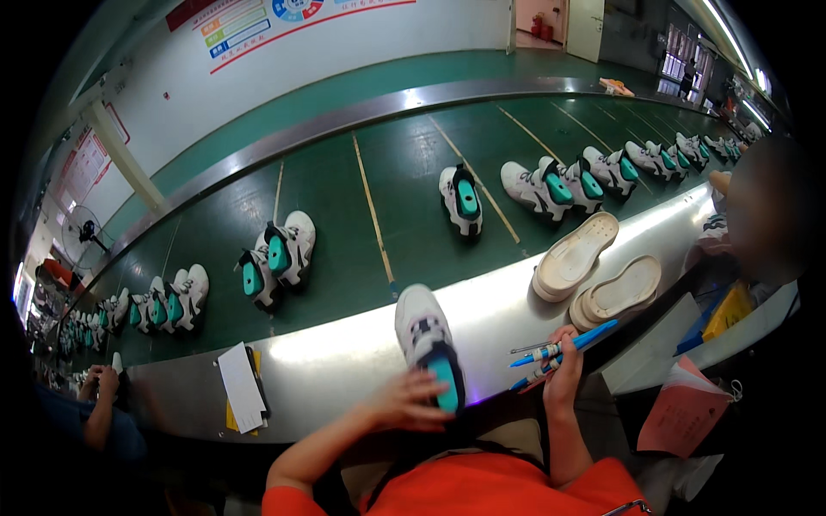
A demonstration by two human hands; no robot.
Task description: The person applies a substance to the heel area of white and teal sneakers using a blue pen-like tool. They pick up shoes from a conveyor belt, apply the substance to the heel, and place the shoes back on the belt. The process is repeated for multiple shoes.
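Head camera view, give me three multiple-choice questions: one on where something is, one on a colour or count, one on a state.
1. Where does the white sneaker with the teal last lie?
A. on the silver metal ledge
B. on the green conveyor belt
C. on the floor

2. How many cream shoe soles lie on the ledge?
A. one
B. two
C. four

3. What does the right hand hold?
A. nothing
B. a cream sole
C. blue pens

Answers:
1 A, the sneaker rests on the shiny ledge under the left hand, not on the belt.
2 B, two soles lie side by side to the right.
3 C, the fingers are closed around blue pens.
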